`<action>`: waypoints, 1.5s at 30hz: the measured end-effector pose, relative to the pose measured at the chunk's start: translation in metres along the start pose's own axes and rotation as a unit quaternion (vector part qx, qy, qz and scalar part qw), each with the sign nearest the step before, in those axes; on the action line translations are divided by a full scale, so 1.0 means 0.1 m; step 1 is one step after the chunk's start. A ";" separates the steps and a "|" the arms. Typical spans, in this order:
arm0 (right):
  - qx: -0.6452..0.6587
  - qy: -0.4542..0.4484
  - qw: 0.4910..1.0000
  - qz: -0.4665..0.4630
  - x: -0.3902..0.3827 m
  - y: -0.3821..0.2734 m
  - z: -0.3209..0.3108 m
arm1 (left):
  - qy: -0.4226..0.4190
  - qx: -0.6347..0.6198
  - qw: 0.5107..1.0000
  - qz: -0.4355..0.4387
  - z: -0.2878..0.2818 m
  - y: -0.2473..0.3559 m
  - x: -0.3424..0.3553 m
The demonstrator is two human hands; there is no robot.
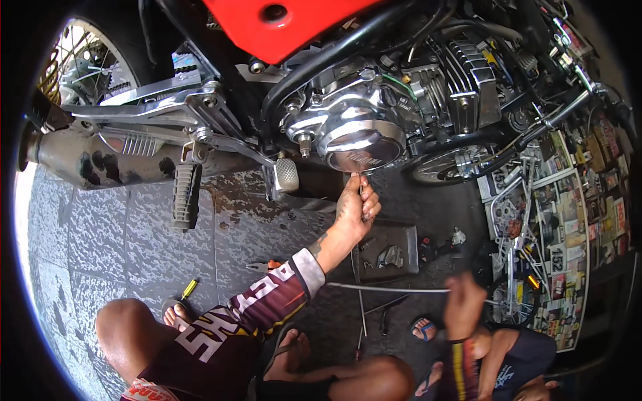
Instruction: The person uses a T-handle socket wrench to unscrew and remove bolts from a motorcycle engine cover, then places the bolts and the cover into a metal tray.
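My left hand (356,208) reaches up to the lower rim of the round chrome engine cover (361,144) on a motorcycle. Its fingers are pinched together there, and whatever lies between them is too small to make out. Lower and to the right, my right hand (466,297) is closed around one end of a long thin metal rod (394,289). Slightly smeared by motion, that hand holds the rod nearly level, its free end pointing left below my left wrist. The engine (461,87) with its finned cylinder is to the right of the cover.
A metal tray (404,234) with parts stands under the engine. On the floor lie a yellow-handled screwdriver (190,289) and pliers (264,266). Newspapers (558,247) at the right carry several metal parts. Another person (518,361) is at the lower right. A footpeg (186,194) and exhaust (80,157) jut out left.
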State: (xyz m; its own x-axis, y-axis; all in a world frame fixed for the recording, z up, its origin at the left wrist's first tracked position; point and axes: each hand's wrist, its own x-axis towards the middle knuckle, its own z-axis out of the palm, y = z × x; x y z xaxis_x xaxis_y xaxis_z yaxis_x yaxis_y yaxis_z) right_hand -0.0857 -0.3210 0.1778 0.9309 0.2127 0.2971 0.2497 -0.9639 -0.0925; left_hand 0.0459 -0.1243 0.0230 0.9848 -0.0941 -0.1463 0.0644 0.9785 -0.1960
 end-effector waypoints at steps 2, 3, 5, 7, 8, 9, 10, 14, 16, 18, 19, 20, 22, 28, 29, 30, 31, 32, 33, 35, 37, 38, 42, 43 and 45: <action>-0.063 0.093 0.988 -0.103 0.29 -0.05 -0.52 | 0.010 0.000 1.000 -0.010 0.03 -0.01 -0.02; -0.050 0.111 0.984 -0.129 0.45 -0.05 -0.75 | 0.010 -0.008 1.000 -0.012 0.04 -0.01 -0.02; -0.014 0.217 0.968 -0.128 0.73 -0.13 -1.06 | 0.011 -0.020 1.000 -0.021 0.05 -0.08 -0.03; -0.043 0.200 0.965 -0.163 1.06 -0.36 -1.29 | 0.012 -0.014 1.000 -0.005 0.03 -0.01 -0.02; -0.051 0.204 0.961 -0.178 1.18 -0.51 -1.40 | 0.010 -0.016 1.000 -0.009 0.03 -0.04 -0.02; -0.063 0.209 0.957 -0.192 1.27 -0.69 -1.49 | 0.006 -0.022 1.000 -0.016 0.04 -0.10 -0.01; -0.051 0.201 0.954 -0.215 1.38 -0.85 -1.45 | 0.005 -0.018 1.000 -0.010 0.02 -0.06 0.00; -0.030 0.154 0.944 -0.289 1.63 -1.43 -1.29 | 0.001 -0.012 1.000 -0.003 0.04 -0.01 -0.01; -0.030 0.128 0.941 -0.312 1.67 -1.63 -1.24 | 0.017 -0.025 0.999 -0.010 0.04 -0.04 -0.01; -0.026 0.112 0.937 -0.329 1.73 -1.72 -1.17 | 0.025 -0.031 0.999 -0.014 0.04 -0.06 -0.01; -0.025 0.102 0.936 -0.336 1.76 -1.75 -1.13 | 0.022 -0.035 0.999 -0.013 0.04 -0.07 -0.02; -0.036 0.091 0.930 -0.354 1.77 -1.80 -1.12 | 0.018 -0.038 0.999 -0.012 0.04 -0.08 -0.03; -0.043 0.080 0.929 -0.359 1.80 -1.87 -1.06 | 0.015 -0.043 0.999 -0.012 0.03 -0.07 -0.03; -0.044 0.008 0.883 -0.467 1.87 -2.12 -0.92 | 0.020 -0.111 0.993 -0.046 0.06 -0.06 -0.01; -0.083 0.001 0.872 -0.483 1.86 -2.20 -0.94 | 0.024 -0.132 0.989 -0.056 0.09 -0.07 -0.01; -0.121 -0.007 0.859 -0.497 1.88 -2.26 -0.95 | 0.029 -0.153 0.986 -0.066 0.11 -0.09 -0.01; -0.155 -0.014 0.844 -0.513 1.90 -2.32 -0.93 | 0.034 -0.172 0.982 -0.073 0.12 -0.07 -0.01; -0.153 0.013 0.831 -0.535 1.93 -2.34 -0.89 | 0.028 -0.167 0.983 -0.072 0.11 -0.06 -0.01; -0.125 0.021 0.855 -0.502 1.94 -2.30 -0.87 | 0.022 -0.162 0.984 -0.073 0.10 -0.06 0.00; -0.056 0.038 0.897 -0.438 2.03 -2.13 -0.85 | 0.019 -0.149 0.987 -0.063 0.09 0.00 0.00; -0.048 0.110 0.916 -0.383 2.12 -1.71 -0.87 | 0.026 -0.139 0.988 -0.064 0.11 -0.05 -0.02; -0.035 0.142 0.916 -0.373 2.16 -1.54 -0.86 | 0.035 -0.146 0.987 -0.058 0.12 -0.01 -0.02; -0.007 0.177 0.953 -0.245 2.10 -0.92 -0.90 | 0.039 -0.139 0.988 -0.052 0.13 -0.05 -0.02; 0.007 0.183 0.959 -0.218 2.09 -0.77 -0.88 | 0.038 -0.138 0.988 -0.051 0.12 -0.07 -0.01; 0.020 0.182 0.968 -0.174 2.07 -0.58 -0.89 | 0.038 -0.136 0.989 -0.049 0.10 -0.11 0.01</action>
State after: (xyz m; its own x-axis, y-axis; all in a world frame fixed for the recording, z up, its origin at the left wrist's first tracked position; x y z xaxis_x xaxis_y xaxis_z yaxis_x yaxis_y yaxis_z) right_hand 0.0692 -0.2358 0.3295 0.6343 0.4455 0.6318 0.5477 -0.8357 0.0394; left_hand 0.0474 -0.1332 0.0343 0.9604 -0.2093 -0.1839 0.1028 0.8796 -0.4644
